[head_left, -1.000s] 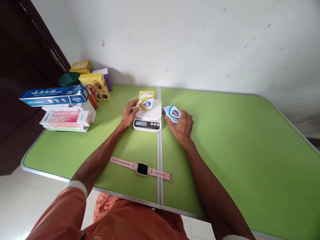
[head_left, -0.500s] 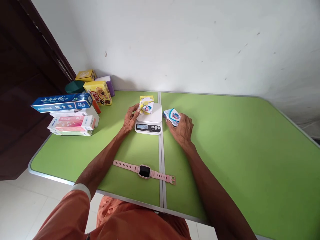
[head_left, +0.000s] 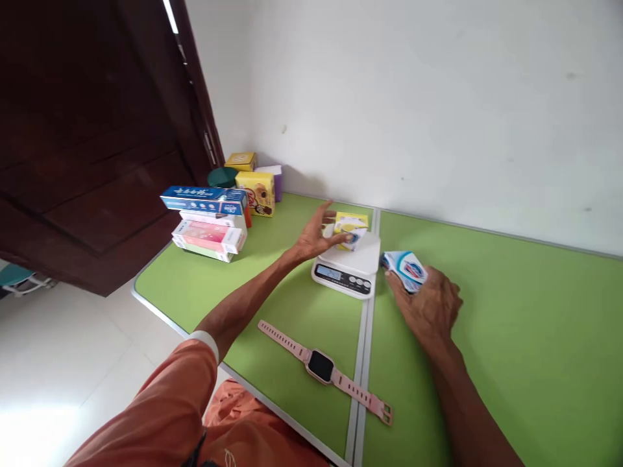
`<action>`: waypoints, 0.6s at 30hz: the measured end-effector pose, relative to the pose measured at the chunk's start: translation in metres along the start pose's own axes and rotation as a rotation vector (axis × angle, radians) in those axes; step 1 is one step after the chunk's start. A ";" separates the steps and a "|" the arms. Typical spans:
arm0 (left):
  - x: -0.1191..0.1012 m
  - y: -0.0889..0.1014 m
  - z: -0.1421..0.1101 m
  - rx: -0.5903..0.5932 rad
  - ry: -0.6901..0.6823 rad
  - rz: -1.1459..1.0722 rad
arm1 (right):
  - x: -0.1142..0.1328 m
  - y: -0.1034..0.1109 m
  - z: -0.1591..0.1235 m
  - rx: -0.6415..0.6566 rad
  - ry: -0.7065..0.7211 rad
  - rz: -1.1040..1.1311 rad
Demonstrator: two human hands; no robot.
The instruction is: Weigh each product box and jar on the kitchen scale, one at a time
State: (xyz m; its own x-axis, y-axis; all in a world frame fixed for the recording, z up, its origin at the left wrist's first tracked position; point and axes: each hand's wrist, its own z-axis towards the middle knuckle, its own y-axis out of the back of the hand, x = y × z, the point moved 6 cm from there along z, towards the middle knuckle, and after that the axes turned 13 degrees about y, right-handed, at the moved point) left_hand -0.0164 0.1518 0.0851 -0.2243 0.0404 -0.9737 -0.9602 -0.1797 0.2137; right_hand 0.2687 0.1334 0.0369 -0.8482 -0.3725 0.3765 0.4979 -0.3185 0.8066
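Observation:
My left hand (head_left: pixel 318 235) reaches over the white digital kitchen scale (head_left: pixel 372 253) with its fingers apart. Its thumb lies across the front of a yellow and white soap box (head_left: pixel 359 222) on the weighing plate; I cannot tell whether it touches. The scale's display is lit, but its digits are too blurred to read. To the right of the scale, my right hand (head_left: pixel 431 305) is closed around a white and blue soap box (head_left: pixel 407 267), low over the table. My fingers hide that box's right end.
A pink-strapped smartwatch (head_left: pixel 320 366) lies across the near part of the green table (head_left: pixel 525 344). Stacked long boxes (head_left: pixel 209 235), a yellow snack box (head_left: pixel 257 193) and a dark green round object (head_left: pixel 222 176) stand at the left. A wall runs behind.
My left hand has opened, its fingers spreading away from the yellow soap box. My right hand keeps hold of the white and blue one. The camera view has turned left.

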 end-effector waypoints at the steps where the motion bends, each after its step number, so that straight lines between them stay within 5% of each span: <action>1: -0.002 0.001 0.004 0.018 -0.003 0.003 | -0.001 0.000 0.000 0.007 0.011 -0.001; 6: -0.006 0.000 0.013 0.127 0.026 0.043 | 0.003 0.002 0.003 0.053 0.032 -0.005; 11: -0.013 0.010 0.002 0.094 0.062 0.032 | 0.008 0.006 0.004 0.094 0.004 -0.019; 14: -0.027 0.038 -0.023 0.081 0.029 -0.005 | 0.011 0.010 0.005 0.083 0.004 0.000; 18: -0.059 0.103 -0.078 0.001 -0.053 -0.009 | 0.012 0.010 0.005 0.078 -0.013 0.042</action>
State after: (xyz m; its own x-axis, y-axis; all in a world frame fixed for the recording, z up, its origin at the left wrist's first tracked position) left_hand -0.0896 0.0546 0.1587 -0.2243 0.0943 -0.9699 -0.9623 -0.1784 0.2052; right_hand 0.2626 0.1301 0.0522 -0.8295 -0.3724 0.4162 0.5179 -0.2341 0.8228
